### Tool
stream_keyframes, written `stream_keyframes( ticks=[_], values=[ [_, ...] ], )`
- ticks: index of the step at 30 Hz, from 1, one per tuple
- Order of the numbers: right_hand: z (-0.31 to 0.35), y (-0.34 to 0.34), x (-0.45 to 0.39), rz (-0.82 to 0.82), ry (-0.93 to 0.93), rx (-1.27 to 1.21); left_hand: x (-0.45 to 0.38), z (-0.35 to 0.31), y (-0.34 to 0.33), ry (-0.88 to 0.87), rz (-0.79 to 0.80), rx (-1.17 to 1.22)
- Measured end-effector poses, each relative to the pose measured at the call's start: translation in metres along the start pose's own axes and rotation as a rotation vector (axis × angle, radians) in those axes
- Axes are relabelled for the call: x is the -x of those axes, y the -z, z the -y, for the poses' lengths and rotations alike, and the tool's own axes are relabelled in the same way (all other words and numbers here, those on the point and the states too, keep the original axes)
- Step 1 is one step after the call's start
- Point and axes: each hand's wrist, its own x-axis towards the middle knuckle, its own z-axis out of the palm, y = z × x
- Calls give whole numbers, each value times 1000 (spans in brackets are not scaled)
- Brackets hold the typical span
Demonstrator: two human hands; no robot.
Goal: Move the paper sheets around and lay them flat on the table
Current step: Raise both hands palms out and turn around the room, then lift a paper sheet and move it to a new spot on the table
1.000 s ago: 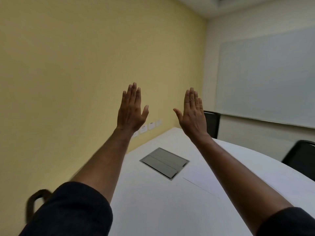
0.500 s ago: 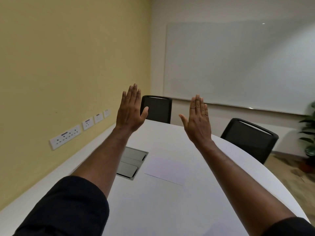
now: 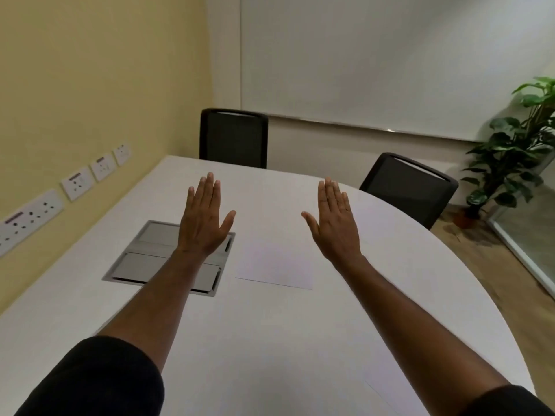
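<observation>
- One paper sheet is lying flat on the white table, roughly mid-table, btwn the two outstretched forearms; near edge is running left-right, w/ long axis seeming to run away from the person, though the far edge is fading into the tabletop & hard to trace.
- Second sheet is showing faintly at bottom right, close to the body, partly cut off by the right sleeve; extent can't be told.
- Left hand is hovering above & just left of the first sheet, over the metal cable hatch set in the table; right hand is hovering just right of the sheet's far right corner.
- Both hands are sitting about equally near; sheet is lying below & slightly toward the person from both palms, so the coming move prob. calls for lowering & drawing inward.
- Grip state: both hands are spread flat, fingers straight & together, thumbs out, palms down/forward – released, holding nothing, touching nothing as far as can be seen.
- Judgement: task is looking barely started; neither sheet is being handled.
- Beyond: two black chairs are standing at the far edge, whiteboard behind, potted plant at right, wall sockets at left.
</observation>
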Motion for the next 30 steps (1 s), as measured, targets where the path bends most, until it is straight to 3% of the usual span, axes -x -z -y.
stream_keyframes(
  ticks=[15,21,30],
  values=[
    [-55,-219,-11,276,-109,-64,9,15,-237,12,330,143],
    [-90,-303,-19,381,-250,-97,32,17,-330,78,433,211],
    [-138,-381,-18,572,-323,-63,67,16,-402,58,511,208]
  ],
)
